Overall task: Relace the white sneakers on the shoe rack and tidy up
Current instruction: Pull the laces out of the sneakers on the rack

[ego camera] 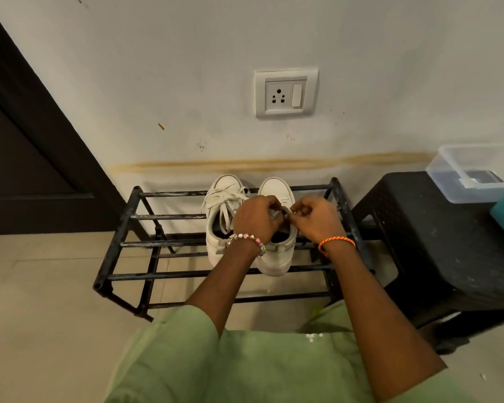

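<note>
Head camera looks down on two white sneakers side by side on the black shoe rack's top rails. Over the right-hand sneaker, the left hand and right hand each pinch its lace with curled fingers.

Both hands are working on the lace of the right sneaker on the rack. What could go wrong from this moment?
1. The right sneaker sits on thin bars of the shoe rack, its heel over the front bar; a pull toward the person might tip it off.
2. The left hand and right hand pinch the lace over the shoe, so the eyelets are hidden; one could be skipped.
3. The left sneaker has loose laces that might catch.
</note>
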{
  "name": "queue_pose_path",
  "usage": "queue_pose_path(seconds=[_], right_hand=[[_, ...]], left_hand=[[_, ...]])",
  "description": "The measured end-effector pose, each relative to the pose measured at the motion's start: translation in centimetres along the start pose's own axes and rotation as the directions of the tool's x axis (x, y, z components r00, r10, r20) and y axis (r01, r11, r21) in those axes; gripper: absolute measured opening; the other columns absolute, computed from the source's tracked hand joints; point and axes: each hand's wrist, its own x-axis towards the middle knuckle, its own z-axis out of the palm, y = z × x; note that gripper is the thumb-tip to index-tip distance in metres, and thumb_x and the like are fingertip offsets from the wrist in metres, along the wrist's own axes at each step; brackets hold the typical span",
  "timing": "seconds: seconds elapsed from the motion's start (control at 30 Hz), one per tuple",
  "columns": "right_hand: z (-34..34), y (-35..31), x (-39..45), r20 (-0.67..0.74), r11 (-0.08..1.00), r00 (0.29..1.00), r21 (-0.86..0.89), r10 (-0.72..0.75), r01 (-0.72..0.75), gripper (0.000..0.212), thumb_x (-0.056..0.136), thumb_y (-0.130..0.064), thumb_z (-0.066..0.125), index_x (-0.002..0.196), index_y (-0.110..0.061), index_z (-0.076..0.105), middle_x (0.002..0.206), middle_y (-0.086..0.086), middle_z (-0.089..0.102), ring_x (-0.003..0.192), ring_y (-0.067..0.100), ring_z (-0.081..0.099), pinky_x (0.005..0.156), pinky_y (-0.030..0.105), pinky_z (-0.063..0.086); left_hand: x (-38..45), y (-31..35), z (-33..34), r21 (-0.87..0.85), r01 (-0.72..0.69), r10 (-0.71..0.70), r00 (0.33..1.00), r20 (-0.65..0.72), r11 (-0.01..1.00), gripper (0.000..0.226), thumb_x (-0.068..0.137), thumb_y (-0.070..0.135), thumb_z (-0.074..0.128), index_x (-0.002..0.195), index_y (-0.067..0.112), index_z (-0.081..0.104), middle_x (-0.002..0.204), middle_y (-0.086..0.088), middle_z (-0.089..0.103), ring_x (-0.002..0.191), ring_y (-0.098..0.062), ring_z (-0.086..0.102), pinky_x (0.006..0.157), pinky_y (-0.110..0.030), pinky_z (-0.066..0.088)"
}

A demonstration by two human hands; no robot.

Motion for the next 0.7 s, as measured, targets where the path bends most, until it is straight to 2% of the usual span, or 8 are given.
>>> queue_pose_path(seconds=[0.1, 0.17, 0.3, 0.43, 0.5, 0.6, 0.7], right_hand=[[-0.3, 0.3, 0.4, 0.025, 0.999, 0.999, 0.025, 0.035, -0.035, 0.011, 0.082, -0.016, 0.071, 0.087, -0.006, 0.072, 0.076, 0.008, 0.069, 0.070, 0.018, 0.066, 0.067, 0.032, 0.058], [-0.4, 0.5, 0.7, 0.066, 0.988, 0.992, 0.110, 0.105, -0.112, 0.008, 0.082, -0.009, 0.069, 0.088, -0.005, 0.071, 0.083, 0.013, 0.070, 0.073, 0.023, 0.069, 0.064, 0.037, 0.060], [-0.6, 0.7, 1.1, 0.175, 0.924, 0.958, 0.272, 0.229, -0.270, 0.010, 0.083, 0.000, 0.065, 0.089, -0.006, 0.069, 0.090, 0.015, 0.069, 0.081, 0.025, 0.069, 0.064, 0.038, 0.060], [-1.1, 0.5, 1.3, 0.219, 0.911, 0.947, 0.293, 0.233, -0.292, 0.007, 0.083, -0.001, 0.065, 0.085, -0.008, 0.068, 0.088, 0.012, 0.068, 0.081, 0.022, 0.068, 0.065, 0.036, 0.060], [-1.2, 0.4, 1.5, 0.193, 0.919, 0.955, 0.283, 0.226, -0.275, 0.007, 0.082, -0.003, 0.065, 0.077, -0.008, 0.067, 0.082, 0.012, 0.068, 0.075, 0.022, 0.068, 0.062, 0.035, 0.060], [-0.6, 0.2, 1.6, 0.077, 0.965, 0.979, 0.174, 0.187, -0.198, 0.013, 0.078, -0.015, 0.069, 0.072, -0.005, 0.063, 0.072, 0.010, 0.067, 0.066, 0.022, 0.068, 0.056, 0.035, 0.059], [-0.3, 0.3, 1.7, 0.012, 0.982, 0.989, 0.116, 0.150, -0.150, 0.021, 0.074, -0.025, 0.071, 0.070, -0.006, 0.063, 0.069, 0.009, 0.067, 0.063, 0.021, 0.068, 0.057, 0.037, 0.060]], left_hand=[[0.2, 0.6, 0.3, 0.131, -0.053, 0.057, 0.998, -0.026, 0.990, 0.023, 0.085, 0.028, 0.062, 0.102, 0.018, 0.071, 0.097, -0.008, 0.070, 0.092, -0.026, 0.062, 0.071, -0.032, 0.044], [0.0, 0.9, 0.5, 0.188, -0.077, 0.084, 0.996, -0.025, 0.979, 0.023, 0.088, 0.027, 0.057, 0.105, 0.018, 0.070, 0.098, -0.008, 0.070, 0.092, -0.027, 0.062, 0.071, -0.033, 0.043], [-0.3, 1.1, 1.3, 0.265, -0.112, 0.130, 0.990, -0.051, 0.958, 0.023, 0.092, 0.026, 0.051, 0.106, 0.016, 0.066, 0.096, -0.008, 0.067, 0.087, -0.029, 0.062, 0.065, -0.033, 0.041], [0.0, 0.8, 1.5, 0.287, -0.143, 0.165, 0.985, -0.057, 0.947, 0.024, 0.094, 0.027, 0.049, 0.105, 0.013, 0.065, 0.094, -0.009, 0.065, 0.083, -0.031, 0.061, 0.062, -0.033, 0.037], [0.0, 0.7, 1.7, 0.269, -0.164, 0.194, 0.977, -0.089, 0.949, 0.022, 0.092, 0.025, 0.052, 0.100, 0.011, 0.067, 0.089, -0.010, 0.065, 0.078, -0.032, 0.061, 0.057, -0.031, 0.033], [0.1, 0.5, 1.9, 0.228, -0.190, 0.224, 0.965, -0.134, 0.955, 0.017, 0.088, 0.022, 0.058, 0.091, 0.010, 0.068, 0.080, -0.011, 0.066, 0.067, -0.034, 0.061, 0.053, -0.029, 0.029], [0.3, 0.2, 2.1, 0.185, -0.175, 0.205, 0.965, -0.161, 0.967, 0.016, 0.086, 0.023, 0.059, 0.091, 0.012, 0.068, 0.082, -0.009, 0.066, 0.069, -0.032, 0.060, 0.053, -0.028, 0.029]])
